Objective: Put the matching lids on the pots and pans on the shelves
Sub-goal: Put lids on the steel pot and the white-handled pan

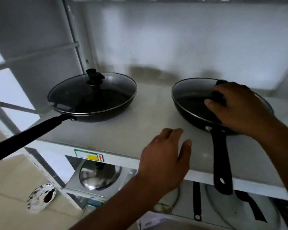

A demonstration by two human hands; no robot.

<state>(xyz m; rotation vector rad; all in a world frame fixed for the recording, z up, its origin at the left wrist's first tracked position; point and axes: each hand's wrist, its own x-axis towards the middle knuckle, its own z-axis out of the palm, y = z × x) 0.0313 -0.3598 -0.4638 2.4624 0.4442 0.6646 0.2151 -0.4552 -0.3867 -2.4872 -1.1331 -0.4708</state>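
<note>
Two black frying pans stand on a white shelf (126, 130). The left pan (96, 117) carries a glass lid (76, 95) with a black knob, and its long handle points out to the lower left. On the right pan (189, 117) lies another glass lid (189, 92); my right hand (239, 107) grips that lid's black knob. The right pan's handle (220, 160) sticks out over the shelf's front edge. My left hand (165, 160) hovers with fingers apart over the shelf's front edge, left of that handle, holding nothing.
On the shelf below sit a steel domed lid (100, 176) and, further right, more lids and black handles (197, 200), partly hidden. A shiny steel lid (42, 199) lies on the tiled floor at lower left. The rack's white uprights (73, 35) rise on the left.
</note>
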